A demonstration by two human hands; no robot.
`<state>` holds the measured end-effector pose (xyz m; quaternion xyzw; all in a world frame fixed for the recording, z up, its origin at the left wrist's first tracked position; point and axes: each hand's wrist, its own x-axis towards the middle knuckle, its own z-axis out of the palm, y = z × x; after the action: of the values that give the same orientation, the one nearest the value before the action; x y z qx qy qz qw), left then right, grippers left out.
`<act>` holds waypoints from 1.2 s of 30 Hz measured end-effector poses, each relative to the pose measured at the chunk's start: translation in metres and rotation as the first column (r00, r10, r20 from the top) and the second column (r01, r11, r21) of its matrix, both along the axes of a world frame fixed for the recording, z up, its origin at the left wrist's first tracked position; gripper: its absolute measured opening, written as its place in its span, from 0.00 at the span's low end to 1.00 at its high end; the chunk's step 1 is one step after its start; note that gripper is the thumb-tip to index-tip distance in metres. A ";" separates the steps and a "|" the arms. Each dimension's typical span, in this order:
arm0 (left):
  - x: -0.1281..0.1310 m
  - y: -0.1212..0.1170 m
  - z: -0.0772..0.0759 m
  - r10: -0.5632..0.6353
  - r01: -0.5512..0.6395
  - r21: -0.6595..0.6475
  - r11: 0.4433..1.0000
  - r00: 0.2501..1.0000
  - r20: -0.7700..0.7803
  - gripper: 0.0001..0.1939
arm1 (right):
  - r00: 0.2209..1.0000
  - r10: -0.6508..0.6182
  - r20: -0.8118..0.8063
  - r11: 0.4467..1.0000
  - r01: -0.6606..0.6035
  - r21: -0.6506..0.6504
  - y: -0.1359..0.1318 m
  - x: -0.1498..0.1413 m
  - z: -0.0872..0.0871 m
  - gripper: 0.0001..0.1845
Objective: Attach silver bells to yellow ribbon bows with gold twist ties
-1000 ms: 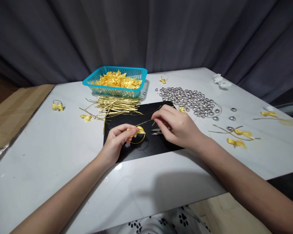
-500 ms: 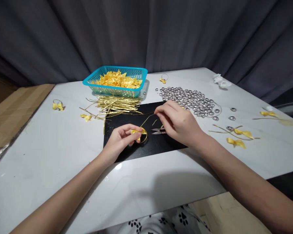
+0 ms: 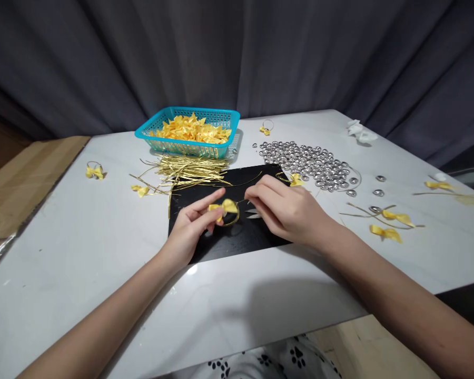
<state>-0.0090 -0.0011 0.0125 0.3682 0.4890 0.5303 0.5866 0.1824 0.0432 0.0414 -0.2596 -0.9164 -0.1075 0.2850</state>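
My left hand [image 3: 195,223] pinches a yellow ribbon bow [image 3: 229,206] with a loop of gold cord [image 3: 234,220] on its right side. The index finger is raised off the bow. Just to the right, my right hand [image 3: 286,210] has its thumb and fingertips pressed together on the thin end of the gold cord that runs from the bow. Both hands are over a black mat [image 3: 237,242]. Beneath the right hand, the blades of small thread snips [image 3: 253,214] stick out; their handles are hidden.
A blue basket [image 3: 187,141] of yellow bows stands behind a pile of gold cords [image 3: 193,169]. Many silver beads [image 3: 306,160] are spread at the back right. Loose bows [image 3: 386,233] and cords lie at the right. Bows with loops [image 3: 94,171] sit farther out on the white table [image 3: 102,252].
My right hand has come slightly down and closer to the left, so less cord shows between them. The bow has turned in my left hand, and its index finger has lifted.
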 end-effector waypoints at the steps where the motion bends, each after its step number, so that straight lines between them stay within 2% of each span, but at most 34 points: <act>1: 0.000 0.000 -0.001 0.002 -0.002 -0.003 1.000 1.000 -0.030 0.23 | 1.000 -0.016 -0.008 1.000 0.016 0.003 0.000 0.000 0.001 0.10; 3: -0.001 -0.001 -0.002 0.015 -0.016 -0.009 1.000 0.996 -0.082 0.25 | 0.998 -0.042 -0.037 0.999 0.041 -0.010 0.001 0.001 0.002 0.11; 7: -0.002 0.001 -0.004 -0.001 -0.002 -0.014 1.000 0.987 -0.159 0.20 | 0.995 -0.023 -0.093 0.997 0.016 -0.074 0.002 0.003 0.005 0.11; 12: -0.003 -0.001 -0.002 -0.184 0.193 0.023 0.981 0.960 -0.212 0.05 | 0.992 -0.040 -0.117 0.997 0.032 -0.073 0.006 0.004 0.003 0.11; 14: -0.002 -0.002 -0.001 -0.201 0.212 0.050 0.976 0.965 -0.171 0.03 | 0.995 -0.047 -0.092 0.997 0.041 -0.069 0.007 0.003 0.000 0.11; 18: -0.002 -0.001 0.001 -0.063 0.063 0.022 0.998 0.998 -0.011 0.08 | 1.000 -0.011 0.008 0.997 0.011 -0.073 0.005 -0.001 -0.006 0.11; 20: -0.002 0.000 0.000 -0.022 0.022 -0.001 1.000 1.000 0.012 0.12 | 0.999 0.020 0.035 0.997 -0.017 -0.075 0.003 -0.003 -0.008 0.12; 26: -0.001 -0.001 -0.006 -0.010 0.018 0.037 0.999 0.978 -0.209 0.18 | 1.000 -0.015 0.004 0.999 0.015 -0.044 0.003 -0.003 -0.005 0.12; 30: 0.001 -0.002 -0.003 -0.034 0.041 0.021 0.999 0.971 -0.235 0.25 | 1.000 0.001 0.020 0.999 0.000 -0.046 0.004 -0.001 -0.002 0.11; 32: 0.002 -0.001 -0.001 -0.047 0.050 0.009 0.999 0.967 -0.251 0.23 | 0.999 0.012 0.037 0.999 -0.010 -0.042 0.004 0.001 -0.001 0.11; 36: 0.002 -0.001 0.001 -0.117 0.116 -0.020 0.993 0.944 -0.309 0.10 | 0.998 -0.065 0.009 0.996 0.066 -0.054 0.007 0.003 0.000 0.12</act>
<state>-0.0069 -0.0017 0.0131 0.4746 0.5526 0.4301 0.5333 0.1855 0.0503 0.0418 -0.2968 -0.9110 -0.0930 0.2709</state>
